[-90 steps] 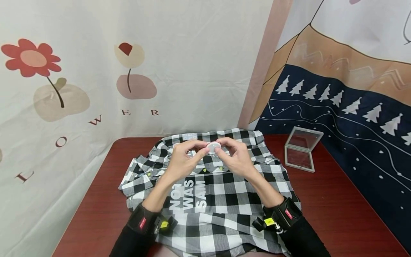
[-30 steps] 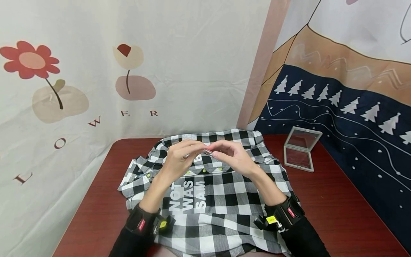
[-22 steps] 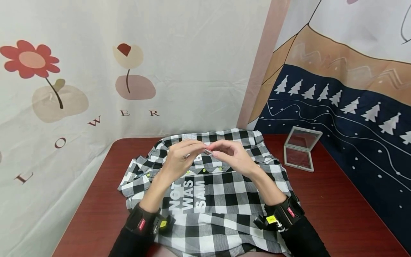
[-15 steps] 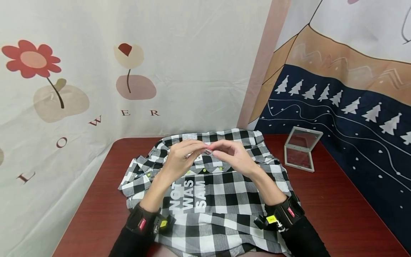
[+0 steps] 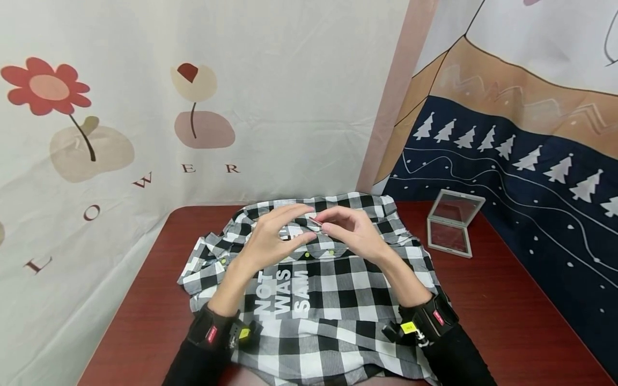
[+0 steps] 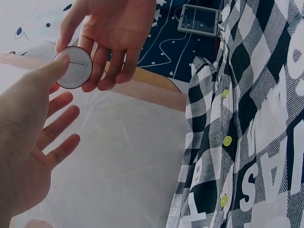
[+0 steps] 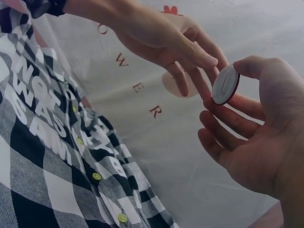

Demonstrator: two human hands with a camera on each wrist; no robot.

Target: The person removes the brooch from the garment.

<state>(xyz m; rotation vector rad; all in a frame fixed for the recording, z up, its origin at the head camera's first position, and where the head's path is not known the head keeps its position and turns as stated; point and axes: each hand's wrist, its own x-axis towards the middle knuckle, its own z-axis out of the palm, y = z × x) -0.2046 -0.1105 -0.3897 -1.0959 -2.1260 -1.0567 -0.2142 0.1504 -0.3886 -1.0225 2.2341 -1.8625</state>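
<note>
My right hand [image 5: 354, 233] pinches a round pin-back badge [image 7: 225, 84] between thumb and fingers, holding it up over the shirt. The badge has a red edge, and its silvery back with a thin pin across it faces both wrist cameras. Just left of it, my left hand [image 5: 270, 236] is spread, thumb and fingers apart; in the left wrist view its thumb overlaps the badge's edge. Beneath both hands a black-and-white checked shirt [image 5: 367, 289] lies on the table, with white lettering and yellow-green buttons [image 6: 227, 141] along its placket.
A small hinged case [image 5: 449, 221] with a pale frame stands open on the right of the dark red table [image 5: 502, 316]. Behind the table hang a pale flower-print curtain [image 5: 299, 107] and a navy tree-print cloth [image 5: 483, 177].
Both hands held the badge together before, its face turning from flat to nearly edge-on. Now the left fingers and thumb have parted and drawn slightly left, leaving the badge in the right hand.
</note>
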